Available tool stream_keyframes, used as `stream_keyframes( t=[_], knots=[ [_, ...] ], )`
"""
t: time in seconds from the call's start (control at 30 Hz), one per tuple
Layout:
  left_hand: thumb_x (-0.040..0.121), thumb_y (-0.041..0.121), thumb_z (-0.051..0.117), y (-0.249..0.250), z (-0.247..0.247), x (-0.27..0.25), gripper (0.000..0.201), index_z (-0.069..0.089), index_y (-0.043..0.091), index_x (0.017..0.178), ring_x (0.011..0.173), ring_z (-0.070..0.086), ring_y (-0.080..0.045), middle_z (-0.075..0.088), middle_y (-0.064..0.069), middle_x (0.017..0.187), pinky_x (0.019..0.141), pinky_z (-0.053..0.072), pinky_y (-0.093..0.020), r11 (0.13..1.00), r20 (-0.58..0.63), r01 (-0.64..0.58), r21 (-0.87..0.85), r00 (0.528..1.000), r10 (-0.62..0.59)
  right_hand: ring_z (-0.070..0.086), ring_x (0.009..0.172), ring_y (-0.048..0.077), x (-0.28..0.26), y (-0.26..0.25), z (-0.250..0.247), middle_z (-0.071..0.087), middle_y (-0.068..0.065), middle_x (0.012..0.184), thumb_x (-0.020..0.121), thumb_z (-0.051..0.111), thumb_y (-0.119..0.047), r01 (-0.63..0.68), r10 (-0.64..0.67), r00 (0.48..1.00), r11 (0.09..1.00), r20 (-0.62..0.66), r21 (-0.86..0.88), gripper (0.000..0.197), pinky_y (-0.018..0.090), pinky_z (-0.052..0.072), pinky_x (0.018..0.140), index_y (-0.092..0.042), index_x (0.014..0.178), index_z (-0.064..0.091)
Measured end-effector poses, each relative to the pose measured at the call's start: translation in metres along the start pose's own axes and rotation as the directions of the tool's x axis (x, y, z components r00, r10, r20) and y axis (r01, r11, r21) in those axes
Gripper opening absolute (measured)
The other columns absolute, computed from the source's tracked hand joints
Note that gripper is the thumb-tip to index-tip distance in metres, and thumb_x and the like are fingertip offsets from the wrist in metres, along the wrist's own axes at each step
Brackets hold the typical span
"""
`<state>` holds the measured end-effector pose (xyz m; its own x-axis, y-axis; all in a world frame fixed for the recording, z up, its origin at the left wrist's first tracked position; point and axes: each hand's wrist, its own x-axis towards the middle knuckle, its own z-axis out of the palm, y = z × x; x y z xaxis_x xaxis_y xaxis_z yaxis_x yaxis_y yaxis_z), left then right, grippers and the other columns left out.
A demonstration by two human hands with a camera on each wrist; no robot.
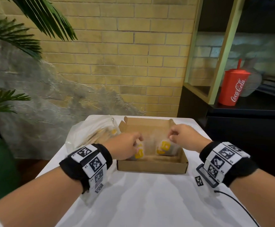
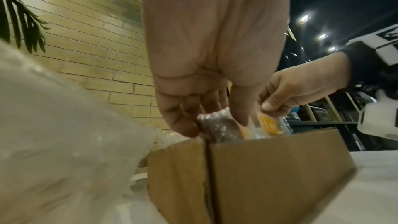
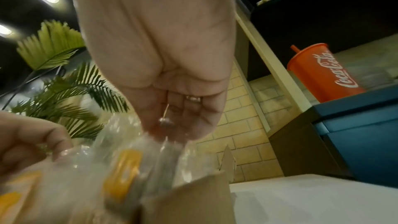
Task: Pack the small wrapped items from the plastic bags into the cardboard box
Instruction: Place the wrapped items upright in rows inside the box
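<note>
Behind right palm (image 3: 172,74), ring (image 3: 193,98).

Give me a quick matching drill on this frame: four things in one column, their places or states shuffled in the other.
1. left hand
2. red Coca-Cola cup
3. plastic bag
4. cardboard box

a. on the dark shelf at right
b. open on the white table
c. left of the box
d. pinching a wrapped item over the box

Pairs: 1-d, 2-a, 3-c, 4-b
</note>
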<state>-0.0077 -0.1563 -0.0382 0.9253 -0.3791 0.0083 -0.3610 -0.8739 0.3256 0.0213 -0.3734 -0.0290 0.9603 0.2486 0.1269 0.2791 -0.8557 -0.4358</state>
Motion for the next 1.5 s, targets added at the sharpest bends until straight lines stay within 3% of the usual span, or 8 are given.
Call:
stream_keyframes(
  t=[0.13, 0.23, 0.37, 0.47, 0.83, 1.07, 1.27, 1.5],
  knots=[
    [0.090, 0.013, 0.053, -0.002, 0.003, -0.002, 0.033, 0.051, 0.018, 0.122, 0.089, 0.048, -0.014, 0.059, -0.002, 0.109, 0.073, 0.037, -0.023, 0.996, 0.093, -0.007, 0.092, 0.996, -0.002, 0.052, 0.082, 0.014, -0.004, 0.000, 0.004, 0.057, -0.004, 0.080, 0.087, 0.052, -0.005, 0.033, -0.008, 0.987, 0.987, 0.159, -0.155, 0.017, 0.012, 0.037, 0.061, -0.016, 0.086, 0.065],
    [0.088, 0.008, 0.053, -0.006, 0.002, -0.002, 0.034, 0.050, 0.019, 0.120, 0.092, 0.051, -0.016, 0.057, -0.001, 0.101, 0.075, 0.040, -0.025, 0.998, 0.076, 0.004, 0.067, 0.997, -0.010, 0.053, 0.082, 0.014, -0.005, 0.000, 0.004, 0.059, -0.002, 0.082, 0.085, 0.052, -0.002, 0.056, -0.016, 0.982, 0.978, 0.191, -0.201, 0.019, 0.015, 0.040, 0.064, -0.015, 0.086, 0.066],
    [0.089, 0.004, 0.050, -0.009, -0.002, -0.002, 0.029, 0.045, 0.022, 0.111, 0.086, 0.049, -0.016, 0.050, 0.005, 0.087, 0.072, 0.039, -0.026, 1.000, 0.007, 0.013, 0.010, 1.000, -0.013, 0.053, 0.081, 0.016, 0.000, 0.005, -0.008, 0.059, 0.000, 0.080, 0.085, 0.052, 0.000, 0.022, -0.022, 1.000, 0.997, 0.004, -0.077, 0.018, 0.020, 0.043, 0.067, -0.010, 0.086, 0.066],
    [0.089, 0.002, 0.048, -0.009, -0.003, -0.001, 0.027, 0.049, 0.022, 0.106, 0.087, 0.052, -0.017, 0.057, 0.003, 0.094, 0.073, 0.042, -0.026, 1.000, -0.015, 0.013, 0.015, 1.000, -0.013, 0.051, 0.072, 0.012, 0.002, 0.009, -0.019, 0.055, -0.004, 0.071, 0.084, 0.053, 0.001, -0.003, 0.010, 0.994, 0.998, -0.113, 0.057, 0.017, 0.018, 0.040, 0.062, -0.012, 0.079, 0.063],
    [0.086, 0.006, 0.050, -0.011, 0.001, 0.003, 0.031, 0.062, 0.024, 0.108, 0.100, 0.056, -0.015, 0.062, 0.005, 0.111, 0.087, 0.048, -0.031, 0.997, 0.015, -0.010, 0.071, 1.000, 0.009, 0.055, 0.079, 0.016, 0.002, 0.009, -0.004, 0.061, 0.002, 0.081, 0.087, 0.051, -0.002, -0.011, 0.012, 0.996, 1.000, -0.084, 0.009, 0.018, 0.018, 0.040, 0.063, -0.015, 0.083, 0.063],
    [0.089, 0.015, 0.055, -0.012, 0.005, 0.006, 0.018, 0.069, 0.018, 0.100, 0.084, 0.050, -0.010, 0.066, 0.003, 0.102, 0.072, 0.037, -0.021, 0.997, 0.012, -0.032, 0.063, 0.999, 0.031, 0.056, 0.082, 0.019, 0.005, 0.003, -0.001, 0.058, 0.000, 0.080, 0.088, 0.049, -0.004, 0.021, -0.012, 0.986, 0.998, -0.169, 0.051, 0.020, 0.025, 0.042, 0.069, -0.020, 0.080, 0.058],
    [0.089, 0.016, 0.055, -0.013, 0.007, 0.009, 0.018, 0.070, 0.016, 0.099, 0.086, 0.052, -0.011, 0.066, 0.001, 0.104, 0.073, 0.039, -0.021, 0.998, 0.022, -0.022, 0.054, 1.000, 0.021, 0.057, 0.096, 0.021, 0.001, 0.002, 0.009, 0.061, 0.004, 0.103, 0.090, 0.048, -0.005, -0.007, 0.023, 0.997, 0.977, 0.073, -0.212, 0.023, 0.027, 0.047, 0.083, -0.017, 0.105, 0.061],
    [0.090, 0.016, 0.053, -0.014, 0.007, 0.008, 0.021, 0.072, 0.012, 0.096, 0.094, 0.059, -0.019, 0.067, -0.002, 0.105, 0.081, 0.048, -0.029, 0.998, 0.010, 0.001, 0.063, 1.000, -0.001, 0.055, 0.107, 0.027, 0.001, -0.004, 0.005, 0.055, 0.009, 0.117, 0.087, 0.050, 0.002, -0.060, 0.110, 0.986, 0.936, 0.125, -0.348, 0.036, 0.029, 0.046, 0.093, -0.018, 0.117, 0.054]
  ],
)
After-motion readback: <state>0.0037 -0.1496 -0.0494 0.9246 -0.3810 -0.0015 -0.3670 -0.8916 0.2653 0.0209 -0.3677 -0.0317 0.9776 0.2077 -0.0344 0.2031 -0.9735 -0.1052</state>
